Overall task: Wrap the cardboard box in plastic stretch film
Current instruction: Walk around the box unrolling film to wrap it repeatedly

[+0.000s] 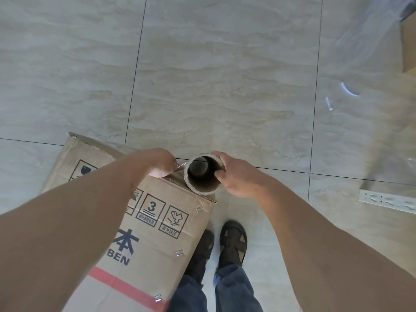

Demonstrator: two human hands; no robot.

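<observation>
Right hand (238,176): grips the stretch-film roll (203,175) upright by its core rim, ready to unwind.
Left hand (161,163): pinches the film's loose end at the cardboard box (155,224) corner, apparently to anchor it.

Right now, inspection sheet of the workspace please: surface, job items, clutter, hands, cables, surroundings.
Surface: pale tiled floor with dark grout lines.
Job items: cardboard box on the floor, printed, stapled, red stripe; film roll upright at its top corner, hollow core showing.
Clutter: pale perforated rail on the floor at right.
Hands: left hand pinches the film's end beside the roll; right hand grips the roll's rim.
Cables: nothing seen.
Surroundings: the person's sandalled feet beside the box; another cardboard edge at top right.
</observation>
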